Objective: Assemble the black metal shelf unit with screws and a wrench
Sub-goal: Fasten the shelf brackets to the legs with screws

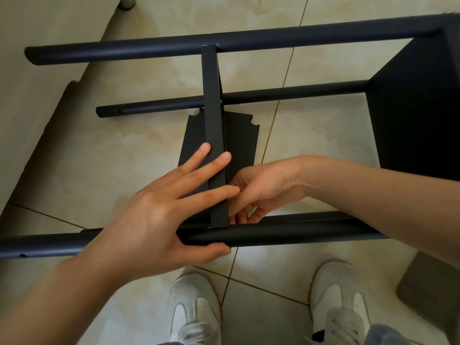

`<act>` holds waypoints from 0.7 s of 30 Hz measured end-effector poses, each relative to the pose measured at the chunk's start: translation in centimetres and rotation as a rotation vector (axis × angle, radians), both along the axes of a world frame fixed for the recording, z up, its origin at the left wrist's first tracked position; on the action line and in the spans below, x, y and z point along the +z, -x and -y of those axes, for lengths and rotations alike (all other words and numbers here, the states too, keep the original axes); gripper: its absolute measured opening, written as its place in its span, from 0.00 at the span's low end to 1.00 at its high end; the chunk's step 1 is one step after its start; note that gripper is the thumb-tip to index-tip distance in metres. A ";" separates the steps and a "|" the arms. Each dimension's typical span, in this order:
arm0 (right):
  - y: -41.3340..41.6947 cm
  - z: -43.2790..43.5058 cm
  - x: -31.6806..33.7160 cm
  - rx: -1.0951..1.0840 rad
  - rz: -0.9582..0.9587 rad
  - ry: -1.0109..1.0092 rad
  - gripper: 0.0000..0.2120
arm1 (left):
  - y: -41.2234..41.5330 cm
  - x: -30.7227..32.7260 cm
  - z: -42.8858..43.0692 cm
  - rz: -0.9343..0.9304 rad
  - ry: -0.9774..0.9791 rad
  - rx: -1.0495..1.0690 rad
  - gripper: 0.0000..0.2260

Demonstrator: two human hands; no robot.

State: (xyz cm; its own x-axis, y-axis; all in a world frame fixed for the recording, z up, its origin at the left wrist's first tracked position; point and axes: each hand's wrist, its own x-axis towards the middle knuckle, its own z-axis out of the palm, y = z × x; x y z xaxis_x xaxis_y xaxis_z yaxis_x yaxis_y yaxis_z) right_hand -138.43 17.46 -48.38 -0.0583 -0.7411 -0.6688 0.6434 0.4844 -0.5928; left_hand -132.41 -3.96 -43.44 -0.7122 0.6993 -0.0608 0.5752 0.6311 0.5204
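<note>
Pale tiled floor [99, 158] carries the black shelf unit, which lies on its side under a person standing in white shoes [196, 310]. Its near tube [286, 232] crosses the frame just above the shoes, the far tube [149, 49] runs along the top, and a solid end panel [410, 120] closes the right side. A shelf panel [214, 120], seen edge-on, spans from far tube to near tube. A loose black plate [242, 140] lies on the floor beneath it.

The left hand [154, 215] is spread, straight fingers pressing across the shelf panel's edge and the thumb laid along the near tube's front. The right hand [258, 188] has its fingers curled in at the corner where panel meets tube. Whether they pinch a screw I cannot tell, as the fingertips are hidden. No wrench shows.

The step looks like fixing this panel end to the near tube. To do it well, the left hand should press the panel square and tight to the tube so the holes line up. The screw is best started by finger, straight in, turning freely before any wrench is used. If the panel slips sideways, the thread will likely cross.
</note>
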 end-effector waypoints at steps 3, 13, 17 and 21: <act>0.0 0.0 0.0 0.006 -0.010 0.004 0.05 | 0.0 0.0 0.0 0.001 0.003 -0.002 0.31; -0.4 0.3 0.0 0.032 -0.073 -0.003 0.08 | 0.0 -0.1 0.0 0.009 -0.021 0.004 0.31; -0.1 -0.2 0.2 0.011 -0.039 0.019 0.05 | 0.0 -0.1 0.0 0.007 -0.021 0.001 0.30; -0.2 -0.1 0.1 0.024 -0.053 -0.015 0.05 | 0.0 -0.1 -0.1 0.000 -0.011 -0.003 0.31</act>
